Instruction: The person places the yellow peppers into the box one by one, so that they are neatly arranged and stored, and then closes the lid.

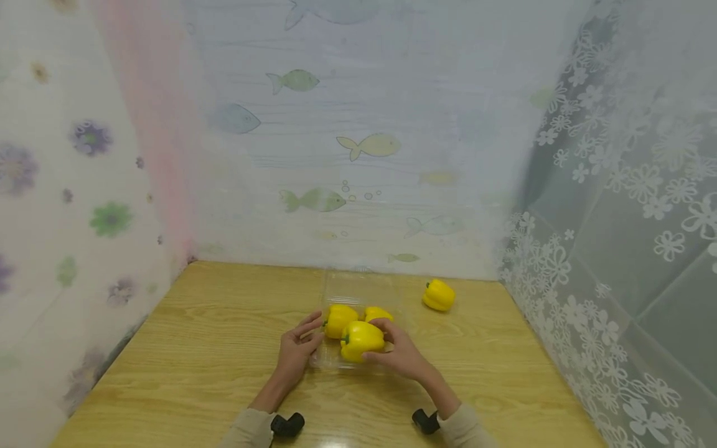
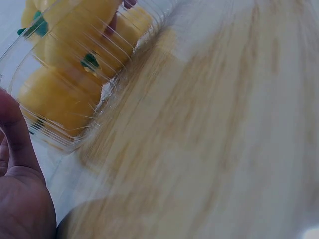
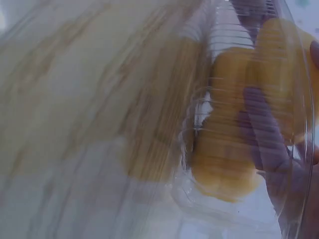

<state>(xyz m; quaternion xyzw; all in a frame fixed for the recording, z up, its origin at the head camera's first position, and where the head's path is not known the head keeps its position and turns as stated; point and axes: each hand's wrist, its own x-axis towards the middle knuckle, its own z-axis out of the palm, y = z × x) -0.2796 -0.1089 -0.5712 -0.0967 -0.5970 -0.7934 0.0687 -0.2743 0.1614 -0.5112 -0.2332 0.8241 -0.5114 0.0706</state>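
A clear plastic clamshell box (image 1: pixel 330 359) lies on the table, its lid (image 1: pixel 358 286) folded back toward the wall. Inside sit two yellow bell peppers, one on the left (image 1: pixel 339 321) and one farther back on the right (image 1: pixel 378 312). My right hand (image 1: pixel 402 353) grips another yellow bell pepper (image 1: pixel 361 341) from its right side, thumb and fingers around it, over the front of the box. At the box's left wall is my left hand (image 1: pixel 297 351), its fingers extended along the side. Through the clear wall, the left wrist view shows green stems on the peppers (image 2: pixel 62 97).
One more yellow bell pepper (image 1: pixel 439 295) lies on the wooden table (image 1: pixel 224 323), to the right of the lid. Patterned curtains (image 1: pixel 364 236) hang along the back and both sides. Black wrist mounts (image 1: pixel 288 425) sit at both sleeves.
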